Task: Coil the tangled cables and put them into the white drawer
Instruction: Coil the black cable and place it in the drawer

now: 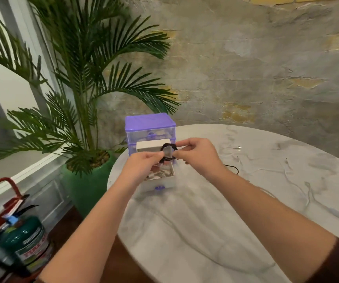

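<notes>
Left hand [142, 163]: up over the open drawer, fingertips pinched on the coil from its 9 o'clock side.
Right hand [198, 153]: pinching the same coil from 3 o'clock, thumb and forefinger tight on the loops.
Thin black cable, partly coiled [168, 150]: small loop held in the air between both hands, just above the drawer; loose tail trailing under the right wrist, out onto the counter at 4 o'clock.
White plastic drawer with a purple handle [158, 183]: pulled out toward the camera, resting on the counter, small items inside too blurred to name.
Purple translucent drawer unit [150, 127]: at 12 o'clock of the drawer, on the counter's far left edge.
White marble-pattern round counter [195, 231]: carrying everything.
Thin white cables with a USB plug [315, 205]: uncoiled, sprawled at 3 o'clock, well apart from the hands.
Palm in a green pot [86, 186]: on the floor at 9 o'clock.
Green fire extinguisher [24, 240]: at 7 o'clock, in a red stand.
</notes>
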The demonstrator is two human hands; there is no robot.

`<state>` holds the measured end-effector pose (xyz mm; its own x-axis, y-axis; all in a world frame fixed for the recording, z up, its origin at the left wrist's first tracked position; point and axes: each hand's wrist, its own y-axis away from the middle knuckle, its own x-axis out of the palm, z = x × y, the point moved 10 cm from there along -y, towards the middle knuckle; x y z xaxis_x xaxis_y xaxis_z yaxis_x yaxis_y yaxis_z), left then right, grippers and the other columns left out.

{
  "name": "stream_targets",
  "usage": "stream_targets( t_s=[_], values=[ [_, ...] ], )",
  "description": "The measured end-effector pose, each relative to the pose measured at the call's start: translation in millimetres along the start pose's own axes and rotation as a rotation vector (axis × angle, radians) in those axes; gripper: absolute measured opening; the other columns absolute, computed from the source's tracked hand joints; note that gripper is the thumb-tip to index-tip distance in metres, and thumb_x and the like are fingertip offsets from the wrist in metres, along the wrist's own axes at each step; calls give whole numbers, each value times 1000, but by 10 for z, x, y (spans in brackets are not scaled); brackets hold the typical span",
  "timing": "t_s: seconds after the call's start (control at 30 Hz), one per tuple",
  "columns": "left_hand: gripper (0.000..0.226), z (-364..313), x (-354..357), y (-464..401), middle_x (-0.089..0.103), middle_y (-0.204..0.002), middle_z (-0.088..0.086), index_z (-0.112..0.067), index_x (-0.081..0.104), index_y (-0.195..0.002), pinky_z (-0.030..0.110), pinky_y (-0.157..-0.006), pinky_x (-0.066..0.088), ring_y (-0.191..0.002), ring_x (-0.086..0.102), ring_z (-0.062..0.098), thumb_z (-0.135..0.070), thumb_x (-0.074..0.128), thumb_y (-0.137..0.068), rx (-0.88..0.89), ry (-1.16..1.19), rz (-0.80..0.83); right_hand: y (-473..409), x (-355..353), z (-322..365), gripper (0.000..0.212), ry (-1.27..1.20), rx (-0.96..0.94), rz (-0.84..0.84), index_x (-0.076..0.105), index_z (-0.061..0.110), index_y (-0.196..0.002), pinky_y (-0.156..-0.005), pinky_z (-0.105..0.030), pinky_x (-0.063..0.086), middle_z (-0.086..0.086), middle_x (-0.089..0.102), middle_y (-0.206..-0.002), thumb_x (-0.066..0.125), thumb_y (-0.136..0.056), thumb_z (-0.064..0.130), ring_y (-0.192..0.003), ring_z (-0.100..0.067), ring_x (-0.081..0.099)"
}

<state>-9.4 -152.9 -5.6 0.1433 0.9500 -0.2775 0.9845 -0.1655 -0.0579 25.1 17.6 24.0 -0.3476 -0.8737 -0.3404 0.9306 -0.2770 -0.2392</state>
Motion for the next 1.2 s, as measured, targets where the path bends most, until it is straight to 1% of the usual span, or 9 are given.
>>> stream_targets(
  t_s=[0.17, 0.3, 0.43, 0.53, 0.7, 0.83, 0.97, 1.07, 1.2],
  values=[
    [21, 159, -290, -73, 67, -72, -13, -33, 71, -78, 24, -57, 40, -68, 58, 3, -51, 63, -86, 23, -411, -93, -92, 350, -208, 16, 167, 91, 32, 66, 26, -80, -64, -24, 47, 4, 67, -79, 81, -73, 25, -71, -11, 62],
    [33, 203, -363, -101, 66, -71, -8, -34, 75, -75, 27, -60, 46, -75, 61, 17, -61, 58, -85, 38, -702, -182, -98, 512, -285, 10, 379, 85, 66, 69, 29, -77, -91, -35, 48, 9, 70, -84, 77, -76, 36, -90, -15, 65],
    [36, 191, -330, -139, 67, -84, -5, -37, 77, -86, 32, -72, 51, -90, 57, 18, -66, 56, -84, 72, -919, -216, -128, 560, -257, 18, 563, 14, 65, 73, 27, -88, -95, -32, 34, 8, 72, -84, 71, -80, 42, -89, -15, 61],
    [37, 185, -345, -149, 67, -83, -7, -38, 77, -88, 31, -71, 49, -85, 54, 16, -68, 55, -83, 87, -1001, -261, -163, 640, -233, 31, 702, -43, 99, 69, 30, -104, -94, -33, 28, 8, 71, -95, 68, -81, 51, -96, -13, 59],
    [30, 145, -366, -131, 68, -86, -9, -39, 75, -87, 33, -74, 50, -89, 60, 17, -65, 62, -79, 142, -997, -313, -188, 756, -184, 36, 859, -98, 160, 77, 27, -87, -85, -36, 25, 4, 71, -81, 59, -83, 58, -86, -17, 59],
    [24, 139, -364, -122, 68, -89, -10, -40, 73, -87, 31, -69, 49, -90, 60, 15, -62, 64, -79, 163, -966, -319, -171, 818, -220, 41, 937, -109, 199, 75, 28, -91, -85, -37, 25, 2, 66, -79, 50, -89, 61, -86, -19, 54],
    [23, 118, -332, -96, 62, -87, -10, -40, 74, -89, 29, -65, 43, -89, 59, 16, -59, 62, -83, 167, -990, -297, -118, 784, -232, 38, 897, -94, 222, 76, 27, -93, -80, -36, 23, 1, 67, -82, 47, -95, 52, -87, -20, 53],
    [23, 37, -296, -64, 58, -88, -9, -40, 74, -92, 29, -67, 38, -93, 58, 18, -56, 59, -87, 192, -997, -293, -94, 647, -207, 26, 695, -70, 191, 75, 29, -97, -88, -35, 26, 5, 71, -93, 54, -95, 44, -98, -17, 57],
    [20, -124, -181, -16, 62, -101, -8, -39, 72, -93, 28, -70, 37, -96, 59, 16, -51, 57, -89, 253, -964, -287, -79, 315, -205, 9, 452, -19, 132, 72, 29, -83, -94, -38, 46, 6, 72, -90, 67, -88, 34, -95, -17, 64]
  ],
)
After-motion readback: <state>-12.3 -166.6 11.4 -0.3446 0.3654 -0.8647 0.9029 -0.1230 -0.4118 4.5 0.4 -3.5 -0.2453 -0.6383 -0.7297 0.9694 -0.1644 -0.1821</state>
